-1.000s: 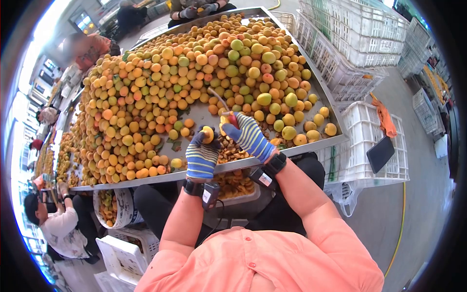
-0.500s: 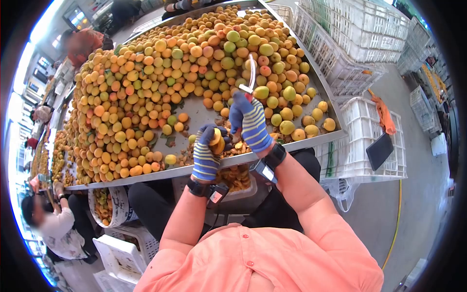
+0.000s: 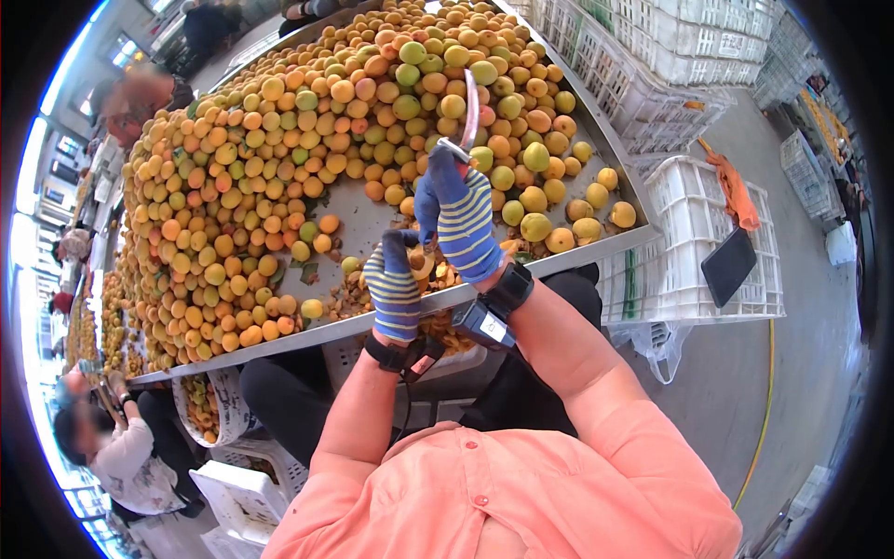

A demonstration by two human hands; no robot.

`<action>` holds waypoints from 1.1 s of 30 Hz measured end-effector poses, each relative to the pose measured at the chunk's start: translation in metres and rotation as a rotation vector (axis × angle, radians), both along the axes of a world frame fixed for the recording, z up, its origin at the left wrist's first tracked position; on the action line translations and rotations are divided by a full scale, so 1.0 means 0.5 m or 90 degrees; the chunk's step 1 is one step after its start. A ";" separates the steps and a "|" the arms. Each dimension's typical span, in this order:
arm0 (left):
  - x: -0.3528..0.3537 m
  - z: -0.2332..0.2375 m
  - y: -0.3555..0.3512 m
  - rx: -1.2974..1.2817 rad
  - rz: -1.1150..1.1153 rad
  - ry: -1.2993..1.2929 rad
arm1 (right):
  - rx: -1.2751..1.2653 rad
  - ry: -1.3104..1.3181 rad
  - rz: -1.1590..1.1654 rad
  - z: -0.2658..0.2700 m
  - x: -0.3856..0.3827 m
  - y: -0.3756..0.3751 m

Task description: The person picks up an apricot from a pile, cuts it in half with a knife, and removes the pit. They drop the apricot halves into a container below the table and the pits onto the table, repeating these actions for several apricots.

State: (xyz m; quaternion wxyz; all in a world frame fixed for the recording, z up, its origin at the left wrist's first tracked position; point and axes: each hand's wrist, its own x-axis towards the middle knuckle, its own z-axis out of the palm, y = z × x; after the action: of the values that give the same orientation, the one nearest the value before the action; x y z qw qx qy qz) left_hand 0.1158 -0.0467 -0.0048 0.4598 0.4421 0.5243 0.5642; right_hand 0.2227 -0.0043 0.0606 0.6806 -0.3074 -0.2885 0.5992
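Head cam: both hands in blue/yellow striped gloves, at the near edge of the steel tabletop (image 3: 372, 219). R hand (image 3: 458, 219) clamped tight round a knife (image 3: 469, 110), fist wrapped on the handle, curved blade pointing up and away from me over the fruit. L hand (image 3: 395, 287) sits just below-left of it, fingers curled shut on one apricot (image 3: 422, 265). Only a bit of orange shows btwn thumb and fingers, can't tell if it's whole or cut. Hands nearly touch at the thumbs. Big pile of apricots (image 3: 298, 130) covers most of the tabletop, orange w/ some green ones, and there's a bare metal patch right ahead of the hands. Small heap of pits and scraps (image 3: 349, 300) at the edge, left of L hand. White crates (image 3: 708, 270) to my right w/ a black tablet (image 3: 728, 266) lying on one and an orange cloth (image 3: 736, 191) near it. Another person (image 3: 116, 447) sits low at left, beside a bucket (image 3: 212, 402).
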 end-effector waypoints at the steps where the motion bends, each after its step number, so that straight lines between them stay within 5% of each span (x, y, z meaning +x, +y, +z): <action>1: 0.002 0.006 -0.003 0.019 0.007 0.049 | 0.012 -0.011 0.018 -0.006 0.003 -0.001; 3: 0.009 0.028 -0.008 0.064 0.024 0.145 | 0.018 -0.035 0.025 0.005 0.001 -0.007; 8: -0.004 -0.016 0.007 -0.014 -0.021 0.032 | 0.025 -0.089 -0.015 0.004 -0.014 -0.013; 11: 0.007 0.014 0.006 0.044 -0.010 0.136 | -0.027 0.021 0.006 -0.007 -0.007 0.001; 17: 0.017 -0.015 0.021 0.044 0.018 0.005 | -0.161 0.298 0.091 -0.057 0.006 0.041; 28: -0.008 -0.044 0.028 0.113 0.034 0.030 | -0.225 0.381 0.148 -0.088 -0.026 0.053; 29: 0.000 -0.051 0.029 0.068 0.045 -0.124 | -0.223 0.375 0.146 -0.095 -0.033 0.054; 33: -0.007 -0.050 0.038 0.018 0.007 -0.252 | -0.200 0.404 0.181 -0.099 -0.030 0.065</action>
State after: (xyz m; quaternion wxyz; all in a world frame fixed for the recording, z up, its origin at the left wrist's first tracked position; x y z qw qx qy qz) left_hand 0.1126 -0.0279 -0.0300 0.5447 0.3257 0.4182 0.6498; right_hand 0.2075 0.0284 0.0111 0.5909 -0.1642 -0.0081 0.7899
